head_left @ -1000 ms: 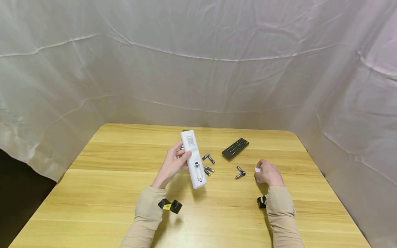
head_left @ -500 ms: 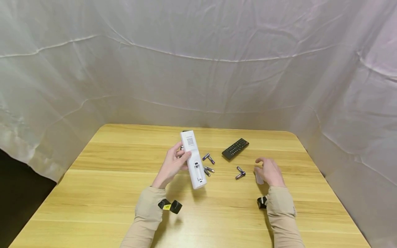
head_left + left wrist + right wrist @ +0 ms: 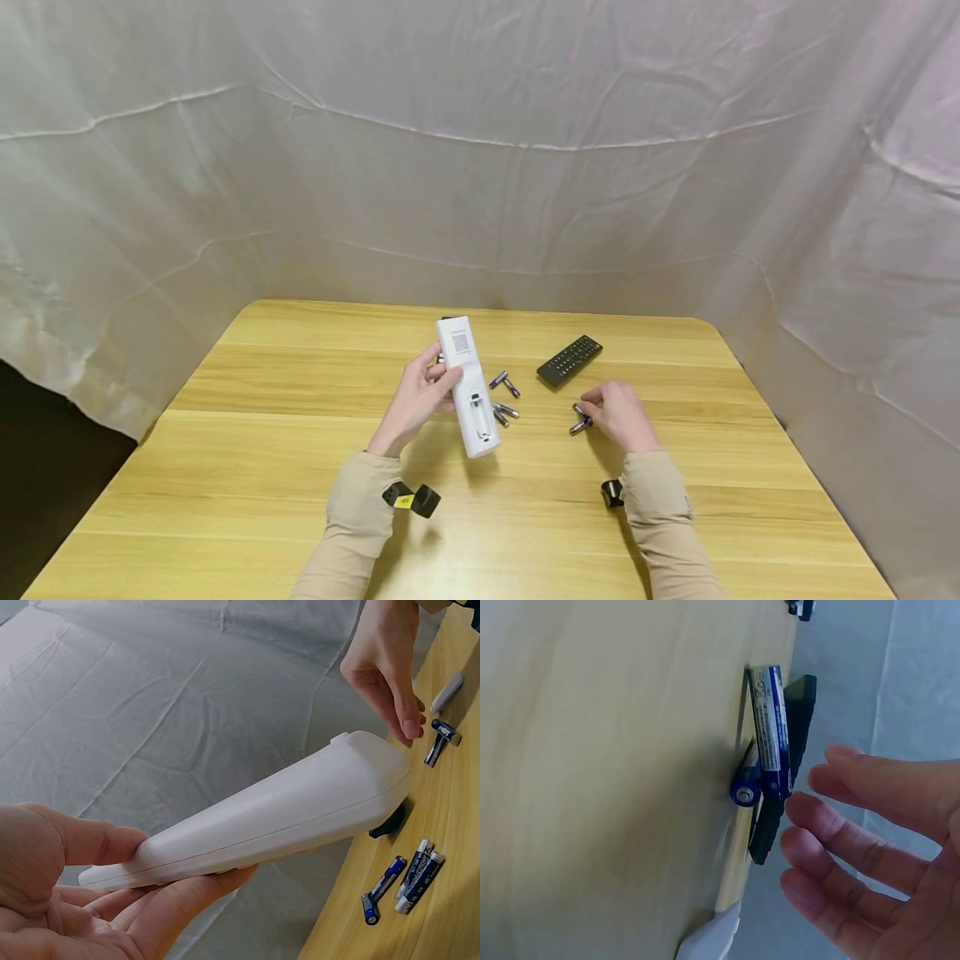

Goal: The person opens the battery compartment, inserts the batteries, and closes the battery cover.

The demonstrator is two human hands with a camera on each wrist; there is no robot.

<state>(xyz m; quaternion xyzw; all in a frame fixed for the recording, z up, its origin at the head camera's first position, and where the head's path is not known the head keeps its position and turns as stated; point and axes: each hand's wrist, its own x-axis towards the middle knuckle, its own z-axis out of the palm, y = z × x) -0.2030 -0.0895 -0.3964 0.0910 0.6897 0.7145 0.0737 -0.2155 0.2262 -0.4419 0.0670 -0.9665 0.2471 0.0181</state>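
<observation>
Remote (image 3: 472, 379) resting in left hand (image 3: 416, 392), batteries (image 3: 578, 427) lying by right hand (image 3: 621, 414)

The left hand is gripping the white remote, its thumb pressing on the back and its fingers curling beneath. The remote is tilting above the wooden table (image 3: 262, 500), its open battery slot (image 3: 480, 416) facing the head camera.

The right hand is hovering just beside one pair of batteries, one lying across the other; its fingers are bending loosely and gripping nothing. Whether a fingertip is touching the upper battery, I cannot tell. A small white piece (image 3: 448, 692) is lying near that pair.

A black remote (image 3: 570, 361) is lying buttons up, farther back. A far pair (image 3: 498, 379) and a near pair (image 3: 507, 409) of batteries are lying between the two remotes. A pale curtain (image 3: 480, 183) is hanging behind.
</observation>
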